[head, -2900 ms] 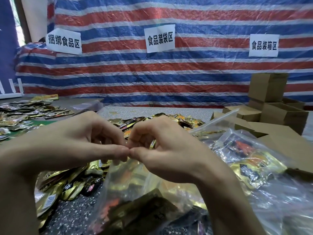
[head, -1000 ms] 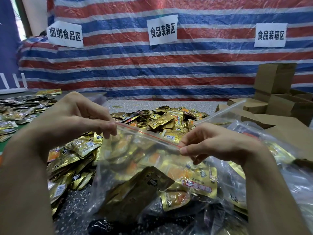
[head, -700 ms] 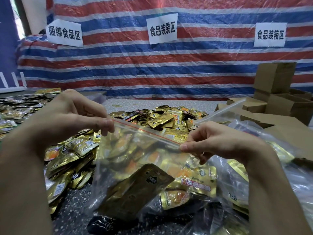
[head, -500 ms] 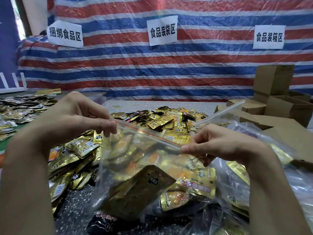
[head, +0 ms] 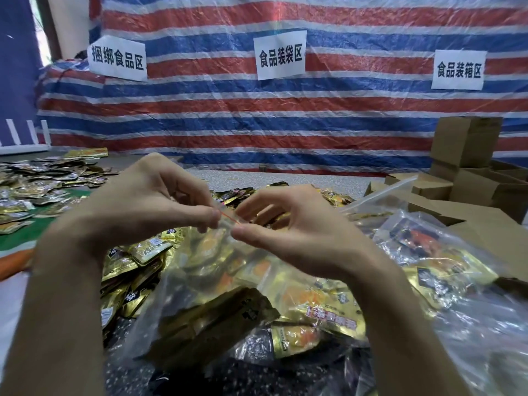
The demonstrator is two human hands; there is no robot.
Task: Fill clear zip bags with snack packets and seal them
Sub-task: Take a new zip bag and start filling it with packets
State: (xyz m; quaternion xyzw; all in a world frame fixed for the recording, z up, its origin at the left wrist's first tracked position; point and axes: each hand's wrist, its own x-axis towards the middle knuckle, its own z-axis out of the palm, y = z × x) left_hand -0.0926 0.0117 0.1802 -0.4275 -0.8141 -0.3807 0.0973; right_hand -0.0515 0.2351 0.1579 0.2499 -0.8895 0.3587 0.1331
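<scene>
A clear zip bag [head: 228,295] full of gold and dark snack packets hangs in front of me above the table. My left hand [head: 148,204] and my right hand [head: 288,224] pinch its red zip strip [head: 228,217] close together at the top middle, fingertips almost touching. Loose gold snack packets [head: 134,258] lie heaped under and behind the bag.
Filled clear bags [head: 445,252] lie at the right. Brown cardboard boxes [head: 468,155] are stacked at the far right. More packets [head: 37,184] are spread on the left table. A striped tarp with paper signs [head: 280,54] hangs behind.
My hands were far apart at the two ends of the zip strip. They have now come together at its middle, and the bag has risen slightly.
</scene>
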